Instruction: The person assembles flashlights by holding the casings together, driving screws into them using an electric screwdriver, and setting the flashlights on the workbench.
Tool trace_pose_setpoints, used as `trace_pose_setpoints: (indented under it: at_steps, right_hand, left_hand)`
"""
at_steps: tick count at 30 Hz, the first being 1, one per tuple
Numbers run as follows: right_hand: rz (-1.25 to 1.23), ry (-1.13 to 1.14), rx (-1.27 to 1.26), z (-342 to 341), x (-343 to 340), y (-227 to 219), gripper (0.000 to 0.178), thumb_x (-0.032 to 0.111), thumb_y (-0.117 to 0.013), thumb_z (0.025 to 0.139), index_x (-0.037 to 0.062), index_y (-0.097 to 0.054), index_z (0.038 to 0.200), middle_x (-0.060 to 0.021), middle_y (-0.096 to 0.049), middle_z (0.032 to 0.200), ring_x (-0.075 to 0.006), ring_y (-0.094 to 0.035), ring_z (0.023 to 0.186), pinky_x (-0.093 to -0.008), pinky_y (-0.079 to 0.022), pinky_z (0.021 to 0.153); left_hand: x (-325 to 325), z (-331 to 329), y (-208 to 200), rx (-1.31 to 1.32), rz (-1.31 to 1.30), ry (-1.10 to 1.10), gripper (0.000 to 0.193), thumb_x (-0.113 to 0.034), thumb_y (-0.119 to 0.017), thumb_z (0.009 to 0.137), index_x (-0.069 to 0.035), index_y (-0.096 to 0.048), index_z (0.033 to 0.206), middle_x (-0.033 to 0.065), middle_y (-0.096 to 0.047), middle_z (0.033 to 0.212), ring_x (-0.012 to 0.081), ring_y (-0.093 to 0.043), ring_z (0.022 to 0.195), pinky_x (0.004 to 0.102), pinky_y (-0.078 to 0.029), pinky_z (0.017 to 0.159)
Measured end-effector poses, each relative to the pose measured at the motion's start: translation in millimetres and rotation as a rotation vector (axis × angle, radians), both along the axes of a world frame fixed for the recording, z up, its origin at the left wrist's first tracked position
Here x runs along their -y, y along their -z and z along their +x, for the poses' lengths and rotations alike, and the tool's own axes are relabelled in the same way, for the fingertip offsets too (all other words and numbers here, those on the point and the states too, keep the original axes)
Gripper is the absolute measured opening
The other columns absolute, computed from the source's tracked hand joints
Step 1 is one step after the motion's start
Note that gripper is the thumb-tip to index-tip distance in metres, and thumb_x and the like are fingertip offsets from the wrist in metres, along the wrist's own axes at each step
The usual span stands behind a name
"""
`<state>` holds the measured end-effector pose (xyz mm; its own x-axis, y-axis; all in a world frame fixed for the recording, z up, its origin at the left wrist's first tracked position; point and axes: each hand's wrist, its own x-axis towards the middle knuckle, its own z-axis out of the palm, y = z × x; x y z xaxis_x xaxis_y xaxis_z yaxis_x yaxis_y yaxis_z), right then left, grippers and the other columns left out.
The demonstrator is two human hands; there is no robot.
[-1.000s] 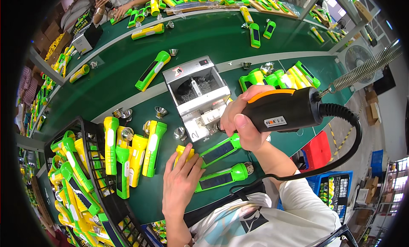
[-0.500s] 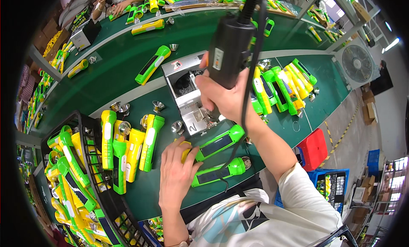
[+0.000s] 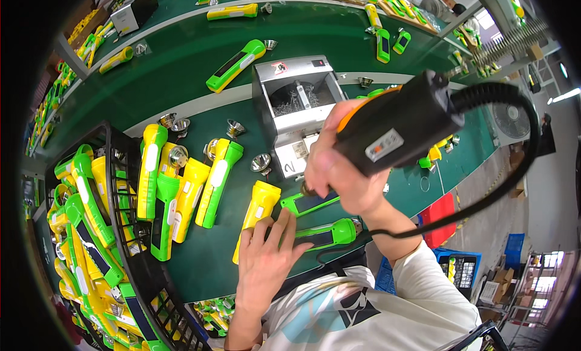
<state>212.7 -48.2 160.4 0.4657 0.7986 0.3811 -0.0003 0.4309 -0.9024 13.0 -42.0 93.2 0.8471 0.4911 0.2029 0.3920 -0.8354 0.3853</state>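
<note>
My right hand (image 3: 342, 178) is wrapped round a black and orange electric screwdriver (image 3: 393, 130). It leans to the right, its lower end close above a green flashlight (image 3: 305, 203) with a dark solar panel, partly hidden by that hand. Whether the tip touches the flashlight I cannot tell. My left hand (image 3: 265, 254) lies with fingers stretched and apart, fingertips at the near-left end of this flashlight. A yellow flashlight (image 3: 259, 200) rests just left of these fingers. Nearer me, a second green flashlight (image 3: 339, 231) lies beside the left thumb. The metal screw feeder (image 3: 302, 118) stands beyond both hands.
A black crate (image 3: 109, 169) full of flashlights stands on the left. Between it and me lie several yellow-green flashlights (image 3: 218, 181) and loose silver reflectors (image 3: 261, 163). The screwdriver's black cable (image 3: 508, 193) loops down on the right. A fan (image 3: 511, 118) stands far right.
The screwdriver has come from the screw feeder's front toward me and tilted rightward. My left hand has shifted right, uncovering the yellow flashlight. The whole view has also shifted.
</note>
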Motion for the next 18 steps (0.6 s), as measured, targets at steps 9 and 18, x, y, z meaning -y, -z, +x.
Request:
trace_pose_setpoints:
  at_steps: [9,18]
  right_hand:
    - [0.001,-0.157,0.3,-18,-6,26,0.039,-0.003,-0.06,0.094,0.0035,-0.034,0.123,-0.0084,-0.056,0.067,-0.0137,-0.053,0.05,-0.031,-0.048,0.05]
    - [-0.135,-0.03,0.151,-24,-2,37,0.027,0.0,-0.072,0.086,-0.002,-0.057,0.108,-0.0007,-0.063,0.07,-0.0096,-0.056,0.061,-0.0273,-0.047,0.065]
  left_hand:
    - [0,-3,4,-0.042,0.001,0.006,0.053,-0.037,-0.075,0.088,-0.002,-0.069,0.128,0.0041,-0.065,0.13,0.0197,-0.057,0.099,0.0344,-0.044,0.084]
    - [-3,-4,9,-0.025,0.001,0.009,0.051,-0.037,-0.073,0.09,-0.004,-0.069,0.127,0.0031,-0.065,0.132,0.0176,-0.057,0.097,0.0333,-0.044,0.083]
